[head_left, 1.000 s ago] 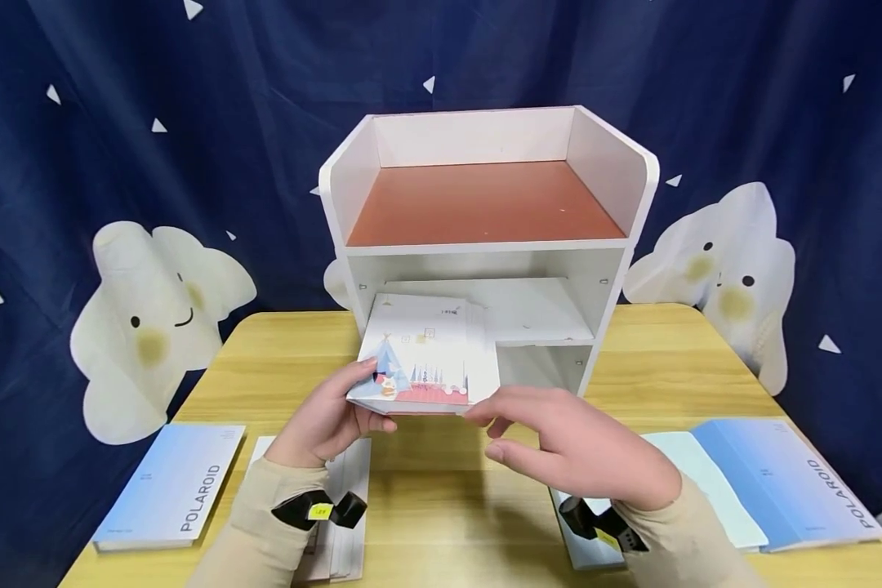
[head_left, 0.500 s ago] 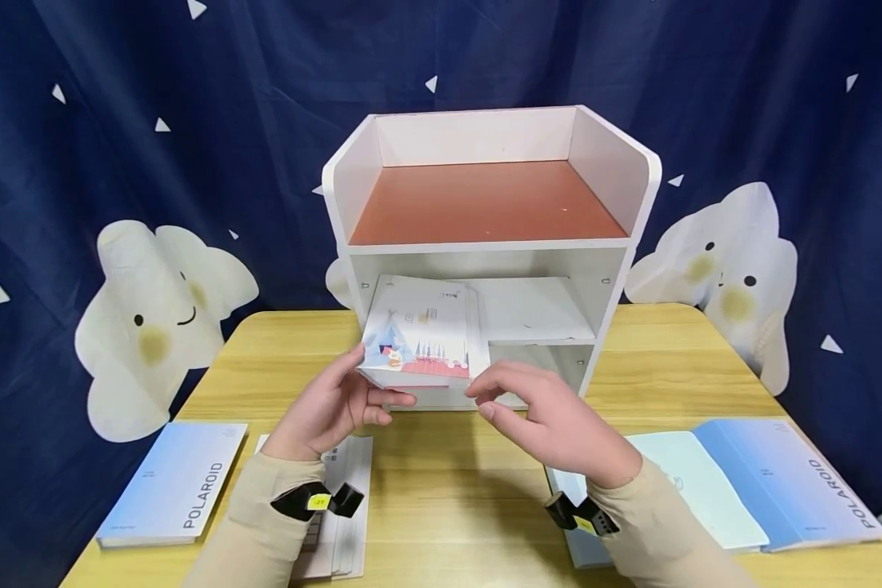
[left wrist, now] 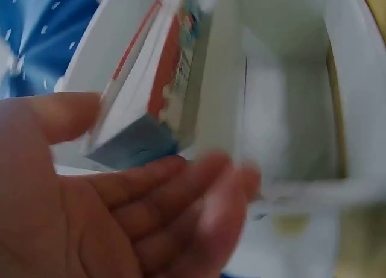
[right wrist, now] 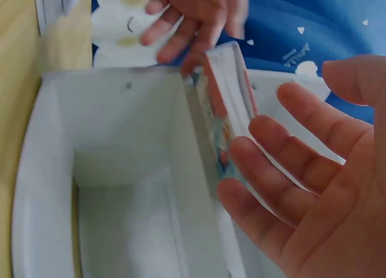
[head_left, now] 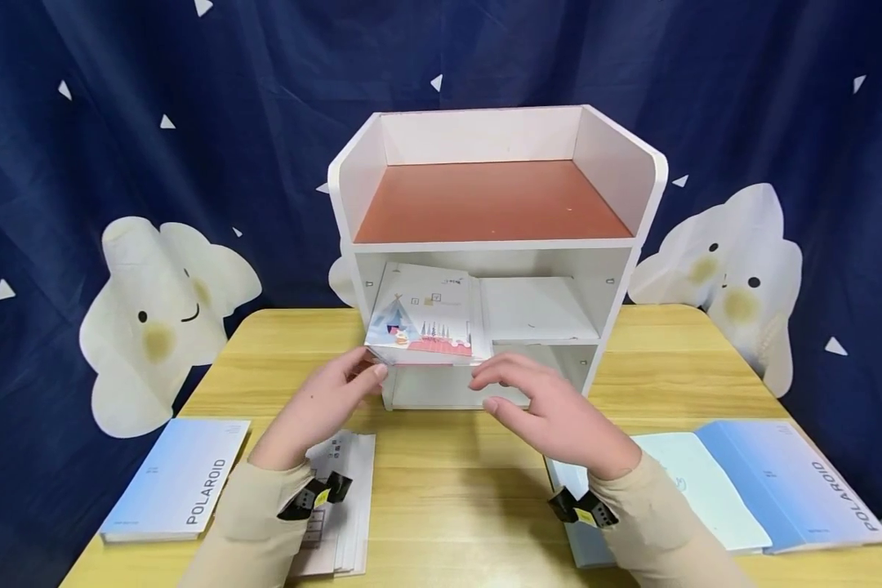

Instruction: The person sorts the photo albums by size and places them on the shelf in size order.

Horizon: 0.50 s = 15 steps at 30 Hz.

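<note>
Picture book: an illustrated picture book (head_left: 429, 310) is laid on the left part of the inner shelf (head_left: 536, 309) of the white cabinet (head_left: 496, 244), its near edge jutting past the shelf's front edge.
Left hand: the left hand (head_left: 319, 408) is held at the front left of the cabinet, by the book's near corner; its fingers are seen loosely extended in the left wrist view, thumb to one side of the book and fingers to the other. Blur covers the fingertips.
Right hand: the right hand (head_left: 547, 408) is held in front of the cabinet with fingers apart and slightly bent, near the book's near edge; contact cannot be told.
Table: the cabinet is set toward the far side of a wood-grained table (head_left: 441, 506). To its front left, a blue-white book (head_left: 176, 482) lettered POLAROID and a stack of white papers (head_left: 349, 490) are laid, the papers partly covered by the left wrist. To its front right, a pale green page (head_left: 706, 482) and a blue cover (head_left: 801, 490) are spread.
Cabinet top: a red-brown panel (head_left: 496, 204) is edged by white walls.
Room: behind the cabinet, a dark blue curtain (head_left: 485, 49) is hung, printed with white triangles and smiling pale figures.
</note>
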Motion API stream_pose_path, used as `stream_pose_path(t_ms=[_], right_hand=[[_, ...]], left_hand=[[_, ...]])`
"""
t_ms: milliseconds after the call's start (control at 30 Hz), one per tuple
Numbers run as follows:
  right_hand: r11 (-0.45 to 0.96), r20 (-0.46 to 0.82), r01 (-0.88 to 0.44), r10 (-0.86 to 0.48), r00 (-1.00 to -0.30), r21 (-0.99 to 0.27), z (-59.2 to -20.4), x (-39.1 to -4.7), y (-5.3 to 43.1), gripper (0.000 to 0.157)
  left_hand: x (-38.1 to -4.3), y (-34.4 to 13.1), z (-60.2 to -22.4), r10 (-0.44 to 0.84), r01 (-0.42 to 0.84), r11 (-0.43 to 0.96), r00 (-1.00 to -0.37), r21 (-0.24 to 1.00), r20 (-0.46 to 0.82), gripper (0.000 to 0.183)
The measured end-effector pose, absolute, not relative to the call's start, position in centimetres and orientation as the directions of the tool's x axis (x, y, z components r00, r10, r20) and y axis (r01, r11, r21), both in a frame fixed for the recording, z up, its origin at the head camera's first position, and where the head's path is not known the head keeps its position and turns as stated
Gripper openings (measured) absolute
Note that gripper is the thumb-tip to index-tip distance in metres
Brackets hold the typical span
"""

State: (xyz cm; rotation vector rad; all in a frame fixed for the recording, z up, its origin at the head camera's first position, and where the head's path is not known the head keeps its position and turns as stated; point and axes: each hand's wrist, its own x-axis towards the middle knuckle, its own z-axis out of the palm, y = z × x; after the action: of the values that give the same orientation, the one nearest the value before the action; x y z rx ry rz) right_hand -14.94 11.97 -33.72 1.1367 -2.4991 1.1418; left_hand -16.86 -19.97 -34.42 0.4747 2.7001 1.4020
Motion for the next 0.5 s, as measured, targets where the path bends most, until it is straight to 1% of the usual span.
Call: stream_pose_path(t_ms=[33, 67, 133, 233, 333, 433, 500], right_hand=[[0.425, 0.431, -0.699, -0.569, -0.7, -0.575, -33.5, -14.9, 12.2, 0.019], [0.43, 0.433, -0.699, -0.566, -0.702, -0.571, -33.3, -14.9, 12.5, 0.02], [0.442, 0.442, -0.703, -0.559, -0.702, -0.558, -32.9, -14.9, 13.0, 0.021], [0.459, 0.44, -0.698, -0.551, -0.709, -0.55, -32.6, -15.0, 13.7, 0.023], [0.47, 0.428, -0.693, -0.555, -0.713, -0.546, -32.7, -15.1, 14.1, 0.026], [0.483, 0.396, -0.693, -0.581, -0.711, -0.535, -32.9, -15.2, 14.2, 0.029], [0.489, 0.377, -0.699, -0.603, -0.703, -0.521, -33.1, -15.2, 14.0, 0.03]], left_hand=[[-16.5, -19.9, -34.0, 0.265, 0.283, 0.652, -0.954, 0.704, 0.138, 0.037], [-16.1, -19.9, -33.7, 0.239, 0.308, 0.735, -0.951, 0.603, 0.194, 0.034], [-15.3, -19.8, -33.0, 0.224, 0.352, 0.815, -0.924, 0.459, 0.311, 0.028], [-14.3, -19.6, -32.4, 0.263, 0.448, 0.82, -0.848, 0.357, 0.459, 0.019], [-14.0, -19.3, -32.2, 0.37, 0.571, 0.776, -0.756, 0.269, 0.54, 0.018], [-14.2, -18.9, -32.6, 0.487, 0.655, 0.731, -0.697, 0.191, 0.526, 0.026], [-14.3, -18.6, -32.9, 0.532, 0.674, 0.718, -0.692, 0.173, 0.488, 0.031]])
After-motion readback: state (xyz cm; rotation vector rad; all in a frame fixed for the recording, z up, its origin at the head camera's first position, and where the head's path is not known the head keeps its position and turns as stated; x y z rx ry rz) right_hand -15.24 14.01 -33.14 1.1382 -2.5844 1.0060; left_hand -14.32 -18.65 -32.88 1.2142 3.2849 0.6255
